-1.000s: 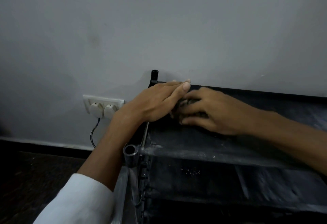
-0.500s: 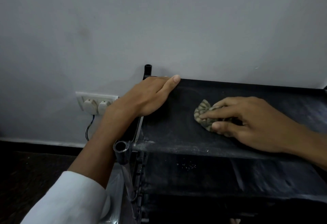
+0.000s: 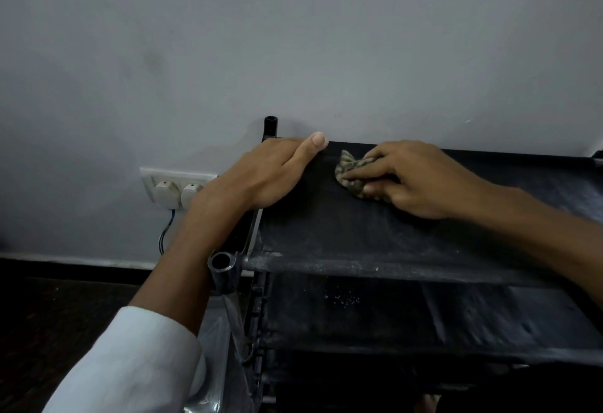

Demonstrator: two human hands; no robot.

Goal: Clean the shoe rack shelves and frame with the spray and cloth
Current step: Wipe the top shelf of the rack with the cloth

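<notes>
Left hand (image 3: 261, 177), fingers straight, lies flat on the rear left corner of the shoe rack's top shelf (image 3: 326, 226), bracing the frame. Right hand (image 3: 414, 180) grips the bunched cloth (image 3: 354, 177), pressing it on the shelf near the back edge. Best practice is probably firm, overlapping strokes drawn forward to the dusty front rail (image 3: 359, 265), with the brace kept on.

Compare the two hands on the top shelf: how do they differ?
The left hand lies flat with straight fingers, holding nothing; the right hand grips the patterned cloth. The left hand sits at the rear left corner of the top shelf; the right hand is further right. Both rest on that shelf.
</notes>
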